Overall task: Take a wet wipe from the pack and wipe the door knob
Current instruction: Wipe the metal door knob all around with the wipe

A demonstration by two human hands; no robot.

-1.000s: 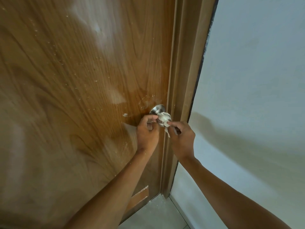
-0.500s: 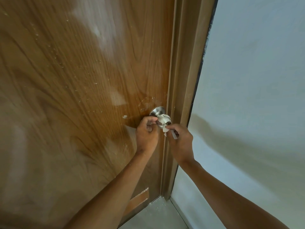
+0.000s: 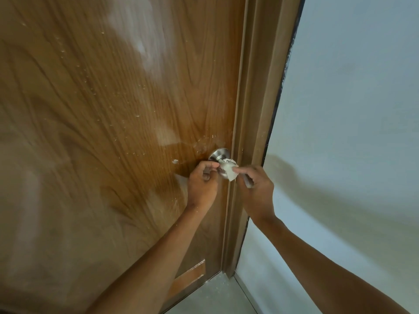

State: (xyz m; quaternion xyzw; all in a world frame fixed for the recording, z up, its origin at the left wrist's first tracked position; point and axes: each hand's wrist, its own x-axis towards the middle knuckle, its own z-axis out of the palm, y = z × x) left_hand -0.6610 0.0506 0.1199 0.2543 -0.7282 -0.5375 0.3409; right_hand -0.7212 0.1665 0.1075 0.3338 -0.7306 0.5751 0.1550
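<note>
I see both hands up at the door knob (image 3: 218, 155), which sits mid-frame, a bit right of centre, on the wood-grain door (image 3: 113, 132) just beside the door frame (image 3: 251, 132). Knob is metal w/ a round base plate against the door — its outer ball is mostly covered by the wet wipe (image 3: 229, 169), white and crumpled, draped over the top and hanging off the lower right side.

Left hand (image 3: 203, 184) comes up from lower centre, fingers curled at the knob's left side; thumb and forefinger look pinched on the wipe's left edge by the knob neck. Right hand (image 3: 256, 189) comes in from lower right, forefinger and thumb pinching the wipe's right end, other fingers curled in. Something pale shows under the right fingers — can't tell if it's more wipe.

Door has white specks and smears, esp. around the knob and a small white chip to its left. Pale wall (image 3: 351, 109) fills the right of the frame, light floor (image 3: 215, 298) at bottom centre. No wipe pack in view
</note>
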